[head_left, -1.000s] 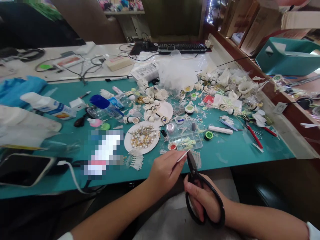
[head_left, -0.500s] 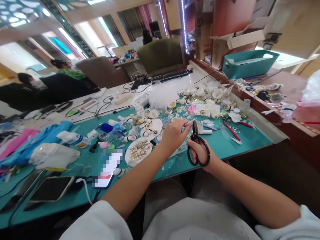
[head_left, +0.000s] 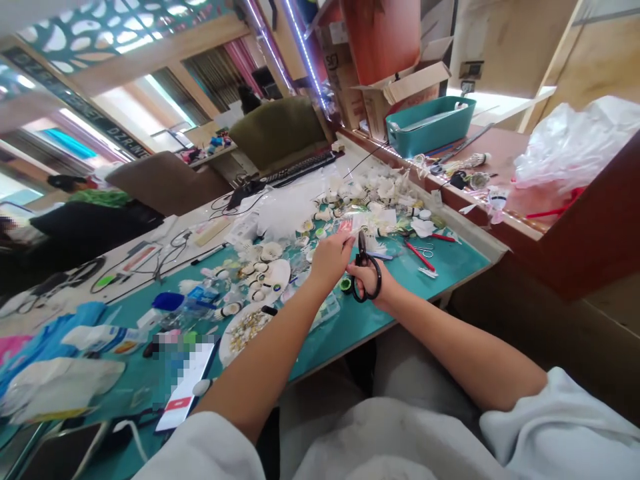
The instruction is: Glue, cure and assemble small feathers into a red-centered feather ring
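Black-handled scissors (head_left: 362, 248) stand upright in my right hand (head_left: 369, 280), its fingers wrapped about the loops. Close to the blades, my left hand (head_left: 330, 260) is closed in a pinch; whatever lies between its fingertips is too small to make out. Beneath both hands is the green table mat (head_left: 320, 353). Beyond them lies a heap of white shuttlecocks (head_left: 380, 190), and more rest on a white plate (head_left: 284, 275). A dish of pearly and gold beads (head_left: 245, 333) is left of my left forearm. A small green-topped pot (head_left: 346, 285) sits beside the scissors.
Red-handled tools (head_left: 419, 255) lie to the right, near the table's raised edge. A phone (head_left: 186, 393), a white bottle (head_left: 103, 339) and blue cloth (head_left: 55, 343) are at left. A teal basket (head_left: 433, 127) stands on the side shelf. People sit in the background.
My view has swung to the right, so the table and both hands appear farther left. The scissors remain in my right hand, and my left hand stays pinched beside the blades.
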Demonstrator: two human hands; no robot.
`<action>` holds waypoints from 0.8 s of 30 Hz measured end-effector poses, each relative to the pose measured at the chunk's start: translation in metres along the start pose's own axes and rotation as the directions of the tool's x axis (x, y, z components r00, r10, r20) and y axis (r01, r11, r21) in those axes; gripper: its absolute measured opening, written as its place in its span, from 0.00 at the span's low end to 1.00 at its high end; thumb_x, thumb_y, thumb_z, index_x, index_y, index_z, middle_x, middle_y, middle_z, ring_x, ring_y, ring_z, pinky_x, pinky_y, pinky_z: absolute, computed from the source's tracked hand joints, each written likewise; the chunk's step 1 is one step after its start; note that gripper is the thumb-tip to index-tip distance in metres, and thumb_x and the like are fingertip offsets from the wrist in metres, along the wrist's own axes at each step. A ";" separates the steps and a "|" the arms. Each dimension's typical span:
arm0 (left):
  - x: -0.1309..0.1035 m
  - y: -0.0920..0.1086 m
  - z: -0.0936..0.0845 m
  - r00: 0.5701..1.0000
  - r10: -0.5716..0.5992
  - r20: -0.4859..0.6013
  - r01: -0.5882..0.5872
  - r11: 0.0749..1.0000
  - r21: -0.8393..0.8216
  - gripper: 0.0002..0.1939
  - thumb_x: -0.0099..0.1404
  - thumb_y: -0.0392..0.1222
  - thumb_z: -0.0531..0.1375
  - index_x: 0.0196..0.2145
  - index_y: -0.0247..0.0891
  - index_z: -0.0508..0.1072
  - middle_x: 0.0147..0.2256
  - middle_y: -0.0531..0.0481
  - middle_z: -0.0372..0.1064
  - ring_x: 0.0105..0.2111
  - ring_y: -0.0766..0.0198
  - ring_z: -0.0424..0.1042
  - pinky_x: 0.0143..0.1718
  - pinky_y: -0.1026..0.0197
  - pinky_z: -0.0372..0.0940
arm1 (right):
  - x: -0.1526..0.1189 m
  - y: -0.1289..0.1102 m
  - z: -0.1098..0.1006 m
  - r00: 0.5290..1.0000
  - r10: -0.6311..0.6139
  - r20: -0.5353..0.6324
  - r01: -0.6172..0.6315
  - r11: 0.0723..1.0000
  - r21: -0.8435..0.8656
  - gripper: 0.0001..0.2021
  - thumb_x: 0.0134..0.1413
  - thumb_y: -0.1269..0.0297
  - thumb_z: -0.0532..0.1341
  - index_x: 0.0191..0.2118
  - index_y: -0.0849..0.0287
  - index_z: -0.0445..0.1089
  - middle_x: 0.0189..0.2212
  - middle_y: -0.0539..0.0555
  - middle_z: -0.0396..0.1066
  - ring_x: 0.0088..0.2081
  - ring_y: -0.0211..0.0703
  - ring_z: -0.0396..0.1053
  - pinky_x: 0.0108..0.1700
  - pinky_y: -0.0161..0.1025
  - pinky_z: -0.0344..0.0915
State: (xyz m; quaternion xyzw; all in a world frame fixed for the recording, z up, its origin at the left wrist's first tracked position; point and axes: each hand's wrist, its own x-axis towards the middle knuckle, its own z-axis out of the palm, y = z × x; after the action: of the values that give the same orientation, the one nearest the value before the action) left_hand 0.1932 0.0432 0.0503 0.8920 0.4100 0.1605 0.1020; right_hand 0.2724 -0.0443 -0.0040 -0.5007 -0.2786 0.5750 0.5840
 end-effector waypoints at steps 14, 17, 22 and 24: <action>-0.004 -0.028 0.006 0.986 -0.169 -0.003 0.164 0.963 -0.215 0.17 0.73 0.46 0.62 0.55 0.36 0.72 0.52 0.43 0.72 0.47 0.55 0.76 0.47 0.48 0.74 | -0.005 -0.013 -0.001 0.988 -0.015 0.153 0.015 1.000 0.002 0.19 0.61 0.50 0.66 0.29 0.62 0.69 0.17 0.45 0.67 0.20 0.35 0.69 0.23 0.32 0.68; -0.007 -0.034 0.001 0.984 -0.177 0.011 0.174 0.951 -0.256 0.17 0.73 0.46 0.62 0.55 0.36 0.72 0.52 0.43 0.72 0.47 0.55 0.76 0.47 0.48 0.74 | -0.014 -0.020 0.001 0.977 -0.004 0.212 0.001 1.000 0.012 0.20 0.55 0.47 0.69 0.29 0.61 0.69 0.14 0.45 0.66 0.19 0.39 0.72 0.21 0.32 0.69; -0.014 -0.034 0.001 0.984 -0.179 0.017 0.176 0.940 -0.290 0.17 0.73 0.46 0.62 0.55 0.36 0.72 0.52 0.43 0.72 0.47 0.54 0.75 0.47 0.47 0.74 | -0.017 -0.023 0.001 0.970 0.043 0.239 -0.046 0.999 0.007 0.21 0.61 0.45 0.64 0.30 0.60 0.68 0.13 0.45 0.64 0.18 0.38 0.72 0.20 0.30 0.68; -0.017 -0.032 0.002 0.983 -0.184 0.023 0.183 0.938 -0.294 0.17 0.73 0.46 0.62 0.55 0.36 0.72 0.52 0.43 0.72 0.47 0.54 0.75 0.47 0.47 0.74 | -0.015 -0.022 0.000 0.970 0.051 0.240 -0.053 0.999 -0.001 0.21 0.62 0.45 0.62 0.30 0.60 0.68 0.13 0.44 0.63 0.17 0.37 0.71 0.20 0.30 0.67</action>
State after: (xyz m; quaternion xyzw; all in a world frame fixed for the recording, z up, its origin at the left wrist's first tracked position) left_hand 0.1613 0.0511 0.0347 0.8245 0.4630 0.2116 0.2472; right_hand 0.2782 -0.0545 0.0197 -0.4331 -0.3320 0.6472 0.5323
